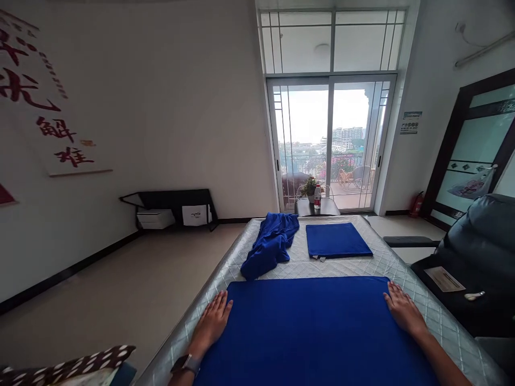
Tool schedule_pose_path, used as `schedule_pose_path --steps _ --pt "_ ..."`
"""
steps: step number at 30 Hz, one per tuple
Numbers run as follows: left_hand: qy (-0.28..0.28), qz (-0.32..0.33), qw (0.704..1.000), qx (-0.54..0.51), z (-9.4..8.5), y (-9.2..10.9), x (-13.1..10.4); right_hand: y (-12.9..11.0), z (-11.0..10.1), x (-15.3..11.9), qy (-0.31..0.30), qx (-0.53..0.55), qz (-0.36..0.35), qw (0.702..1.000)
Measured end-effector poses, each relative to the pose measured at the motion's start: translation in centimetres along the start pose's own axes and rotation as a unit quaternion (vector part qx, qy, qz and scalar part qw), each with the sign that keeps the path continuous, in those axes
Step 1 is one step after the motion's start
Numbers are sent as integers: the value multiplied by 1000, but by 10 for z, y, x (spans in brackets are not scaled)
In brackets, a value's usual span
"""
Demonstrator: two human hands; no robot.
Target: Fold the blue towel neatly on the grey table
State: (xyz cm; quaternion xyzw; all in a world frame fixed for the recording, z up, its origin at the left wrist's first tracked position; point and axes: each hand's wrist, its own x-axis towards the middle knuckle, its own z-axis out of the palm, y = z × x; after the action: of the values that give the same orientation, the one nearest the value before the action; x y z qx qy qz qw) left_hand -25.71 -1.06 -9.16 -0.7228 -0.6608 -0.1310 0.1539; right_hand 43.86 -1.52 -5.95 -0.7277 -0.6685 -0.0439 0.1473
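Observation:
A blue cloth (309, 327) lies spread flat on the quilted silver-white mattress (225, 279) in front of me; its near edge is out of frame. On its left edge rests my left hand (213, 319), palm down with fingers stretched out. My right hand (404, 311) lies flat at the far right corner, fingers extended. Neither hand grips anything. Beyond the spread cloth, a crumpled blue cloth (271, 244) sits at the left. Beside it, to the right, is a neatly folded blue cloth (338, 240) with small white tags at its near edge.
A black armchair (478, 252) stands along the right side, holding a paper card (444, 279) and a small brush-like object (474, 296). Past the mattress, a bottle (317, 197) and a potted plant (310, 186) stand on a chair. A polka-dot fabric (88, 364) shows at lower left.

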Motion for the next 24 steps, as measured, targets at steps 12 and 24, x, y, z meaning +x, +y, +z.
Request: schedule_pose_path --steps 12,24 --pt "-60 -58 997 3 -7 12 5 -2 4 9 -29 -55 72 995" --pt "-59 140 980 -128 -59 200 -9 -196 -36 -68 -114 75 -139 981"
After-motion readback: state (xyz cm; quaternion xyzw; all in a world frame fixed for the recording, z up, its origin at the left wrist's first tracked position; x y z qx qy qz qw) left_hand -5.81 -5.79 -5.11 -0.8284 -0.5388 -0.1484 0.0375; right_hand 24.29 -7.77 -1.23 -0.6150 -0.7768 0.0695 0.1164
